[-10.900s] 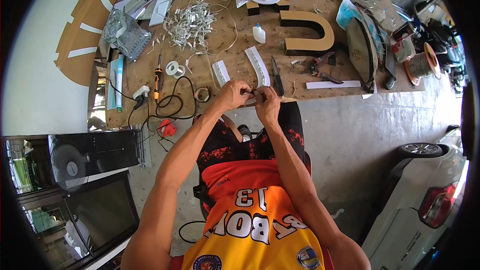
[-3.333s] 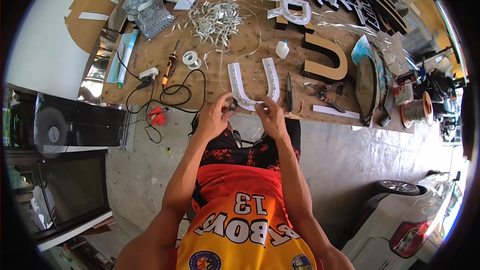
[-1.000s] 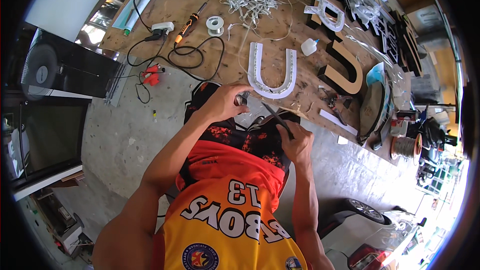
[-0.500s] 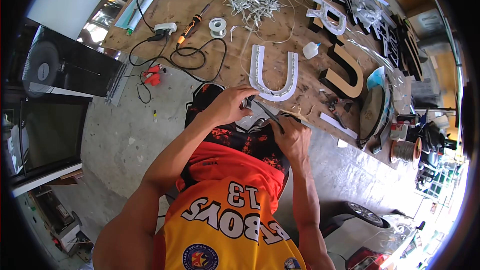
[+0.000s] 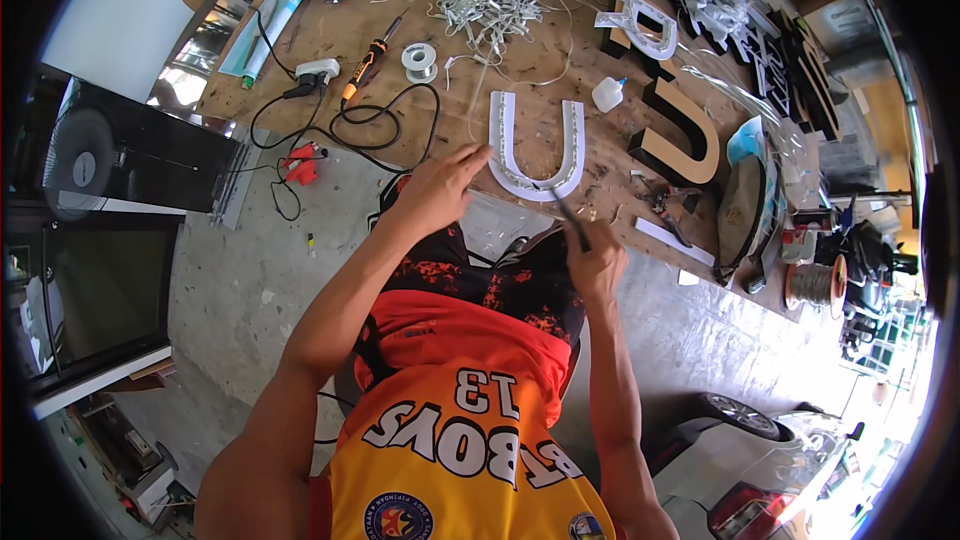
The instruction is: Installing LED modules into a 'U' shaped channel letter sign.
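A white U-shaped letter [image 5: 574, 145] lies near the table's front edge, with a strip of small light modules [image 5: 503, 130] along its inside. My left hand [image 5: 440, 187] reaches to the letter's left side, fingers stretched out with their tips at its edge. Its thumb is hard to make out. In my right hand [image 5: 598, 258] is a slim dark tool [image 5: 572, 223], its tip at the bottom curve of the U. The tool's exact kind is unclear. To the right lies a black-sided U-shaped letter [image 5: 705, 135] with a tan face, beside a small white bottle [image 5: 608, 94].
A tangle of light modules [image 5: 490, 0] lies farther back, next to a solder spool [image 5: 419, 62] and an orange-black soldering iron [image 5: 367, 62]. A black cable [image 5: 435, 115] loops at the left. A grey pouch [image 5: 745, 205] and pliers [image 5: 672, 223] lie at the right.
My left hand has moved left and up, to the letter's left edge; a dark thing earlier at its fingers no longer shows. My right hand has moved slightly right with the tool, whose tip reaches the letter.
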A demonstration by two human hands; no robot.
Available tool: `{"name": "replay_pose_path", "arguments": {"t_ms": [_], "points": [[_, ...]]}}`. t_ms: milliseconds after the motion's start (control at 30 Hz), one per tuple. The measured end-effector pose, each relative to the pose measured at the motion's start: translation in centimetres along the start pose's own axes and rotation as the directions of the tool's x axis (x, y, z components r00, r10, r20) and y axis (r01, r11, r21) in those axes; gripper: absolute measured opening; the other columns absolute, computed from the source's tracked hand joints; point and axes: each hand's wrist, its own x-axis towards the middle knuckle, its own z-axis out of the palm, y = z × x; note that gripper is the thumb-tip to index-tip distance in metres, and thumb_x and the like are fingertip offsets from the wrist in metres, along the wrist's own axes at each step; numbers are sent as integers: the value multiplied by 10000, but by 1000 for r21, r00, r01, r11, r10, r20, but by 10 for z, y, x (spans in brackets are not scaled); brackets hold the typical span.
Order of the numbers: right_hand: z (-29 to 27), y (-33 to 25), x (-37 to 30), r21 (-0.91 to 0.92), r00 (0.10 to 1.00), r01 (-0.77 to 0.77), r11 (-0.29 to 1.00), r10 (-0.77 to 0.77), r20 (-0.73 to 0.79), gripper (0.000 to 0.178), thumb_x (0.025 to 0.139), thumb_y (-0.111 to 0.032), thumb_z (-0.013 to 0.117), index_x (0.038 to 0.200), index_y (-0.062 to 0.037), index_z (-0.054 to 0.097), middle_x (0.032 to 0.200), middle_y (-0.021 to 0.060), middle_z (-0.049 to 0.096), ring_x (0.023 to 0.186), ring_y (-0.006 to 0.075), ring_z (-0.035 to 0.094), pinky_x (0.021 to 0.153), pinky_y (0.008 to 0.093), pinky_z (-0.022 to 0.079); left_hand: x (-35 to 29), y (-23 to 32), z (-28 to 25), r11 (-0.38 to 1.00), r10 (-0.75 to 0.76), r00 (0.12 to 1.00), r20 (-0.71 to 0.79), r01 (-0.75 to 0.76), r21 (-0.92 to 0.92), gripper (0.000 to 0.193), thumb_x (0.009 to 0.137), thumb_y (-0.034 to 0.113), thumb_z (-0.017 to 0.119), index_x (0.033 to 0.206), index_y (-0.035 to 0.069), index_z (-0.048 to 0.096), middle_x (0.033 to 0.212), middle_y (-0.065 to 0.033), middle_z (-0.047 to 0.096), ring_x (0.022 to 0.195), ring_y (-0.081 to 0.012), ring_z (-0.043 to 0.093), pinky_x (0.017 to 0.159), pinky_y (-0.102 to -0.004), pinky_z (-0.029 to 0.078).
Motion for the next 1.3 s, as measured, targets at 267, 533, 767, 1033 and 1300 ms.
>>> {"name": "replay_pose_path", "arguments": {"t_ms": [267, 533, 767, 1033, 1300], "points": [[56, 82, 12, -125, 916, -289, 949, 236, -324, 223, 896, -209, 672, 1054, -51, 685, 967, 165, 658, 886, 384, 634, 739, 454, 496, 15, -32, 33, 966, -49, 997, -54, 61, 251, 558, 875, 100, 705, 1400, 95, 516, 1410, -160, 526, 871, -328, 697, 751, -399, 583], [65, 46, 14, 184, 968, -31, 982, 75, -240, 196, 822, -115, 698, 1011, -64, 704, 1031, 115, 642, 965, 335, 599, 789, 419, 488, 4, -1, 54, 970, 36, 981, -188, -80, -229, 239, 901, 104, 703, 1115, 6, 659, 1044, -88, 703, 712, -184, 666, 645, -300, 523], [79, -6, 31, 134, 991, 131, 982, -127, -39, 219, 749, -54, 741, 968, -62, 744, 960, 114, 644, 893, 324, 632, 777, 410, 516, -2, -5, 72, 850, -276, 945, -177, 155, -503, 129, 934, 128, 692, 990, 12, 687, 817, 0, 690, 665, -20, 550, 588, -205, 432], [99, 18, 37, 576, 965, -244, 780, 255, 64, 164, 829, -163, 743, 927, -32, 755, 845, 101, 691, 725, 250, 659, 663, 324, 504, 9, 1, 70, 925, -154, 978, -140, 93, -369, 201, 870, 126, 735, 1047, 32, 718, 923, -70, 712, 758, -162, 655, 674, -281, 506], [79, 37, 54, 650, 782, -623, 435, 358, 509, 221, 870, -179, 702, 960, 17, 748, 776, 67, 710, 703, 119, 623, 659, 275, 494, 49, 17, 101, 997, -64, 981, -181, 54, -60, 238, 769, 219, 784, 950, 64, 768, 899, -101, 703, 897, -319, 652, 803, -404, 528]]}}
